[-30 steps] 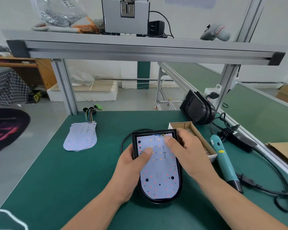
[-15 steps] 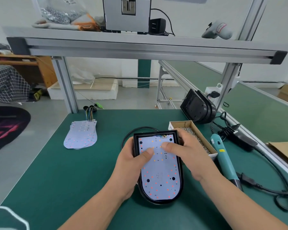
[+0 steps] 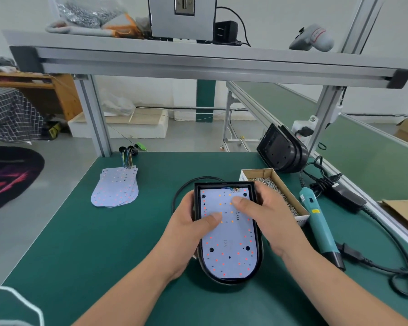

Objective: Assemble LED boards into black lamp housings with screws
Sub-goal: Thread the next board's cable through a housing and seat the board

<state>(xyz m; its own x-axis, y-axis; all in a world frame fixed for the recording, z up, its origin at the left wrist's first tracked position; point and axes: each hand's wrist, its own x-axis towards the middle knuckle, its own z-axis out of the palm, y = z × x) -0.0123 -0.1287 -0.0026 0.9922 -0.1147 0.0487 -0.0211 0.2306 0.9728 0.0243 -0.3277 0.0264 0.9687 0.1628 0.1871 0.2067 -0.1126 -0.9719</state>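
Head-cam view down onto green bench top point(image 3: 92, 255). Nearest: two bare forearms in from bottom edge. Left hand point(image 3: 186, 234) wrapped round left side of black lamp housing point(image 3: 259, 243), fingers out of sight behind it, thumb pressed flat on LED board point(image 3: 231, 252). Right hand point(image 3: 269, 220) clasped over housing's upper right edge, fingers curled round top corner, thumb tip down on board's upper half. Board pale w/ red and orange dots, seated inside housing, rounded end toward viewer, square end away, short coloured wires at far edge. Housing flat on bench, centre of view, w/ black cable point(image 3: 181, 191) looping out behind it on left. Just right of right hand: open cardboard box point(image 3: 257, 172) full of small silver screws point(image 3: 269, 184), touching fingers or only very close, can't tell which. Right again: teal electric screwdriver point(image 3: 316, 220) lying on bench, tip toward viewer, w/ black power brick point(image 3: 346, 200) and cords beyond. Further back on left: stack of spare boards point(image 3: 116, 191), wire tails pointing away. Back right corner: more black housings point(image 3: 283, 149) stood on edge beside frame post. Overhead: aluminium shelf point(image 3: 198, 62) w/ grey box point(image 3: 183, 15), clear bag of metal bits point(image 3: 85, 10), grey handheld device point(image 3: 313, 40).
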